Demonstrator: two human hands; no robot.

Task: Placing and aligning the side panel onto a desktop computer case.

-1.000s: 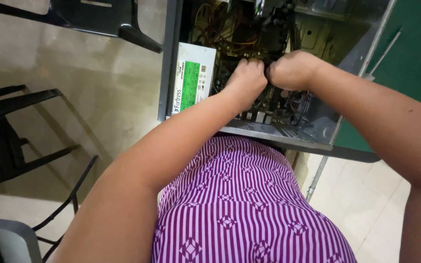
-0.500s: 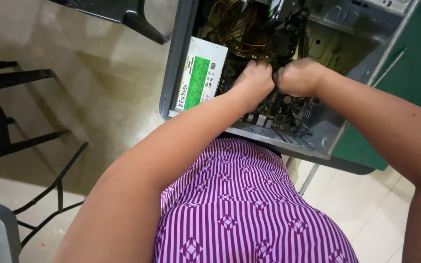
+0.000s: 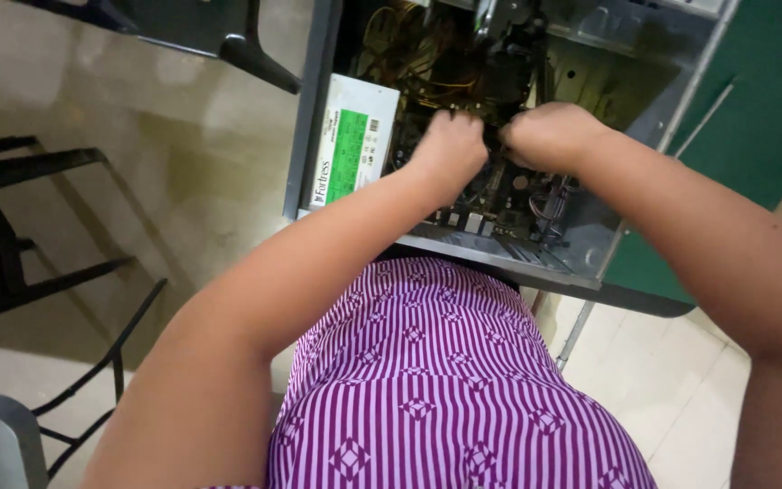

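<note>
Reaching fisted, left hand (image 3: pixel 450 145) and right hand (image 3: pixel 549 136) meet inside computer case (image 3: pixel 590 258).

A green table (image 3: pixel 753 127) carries the open computer case (image 3: pixel 590 45), which lies flat on it.

We can't see fingertips of left hand (image 3: pixel 450 149) or right hand (image 3: pixel 549 136): curled under, so whatever they grip is hidden. Computer case (image 3: pixel 590 263) cut off at top edge; cables (image 3: pixel 409 54) too dark/blurred to sort. Chair (image 3: pixel 11 235) cropped at left edge.
</note>
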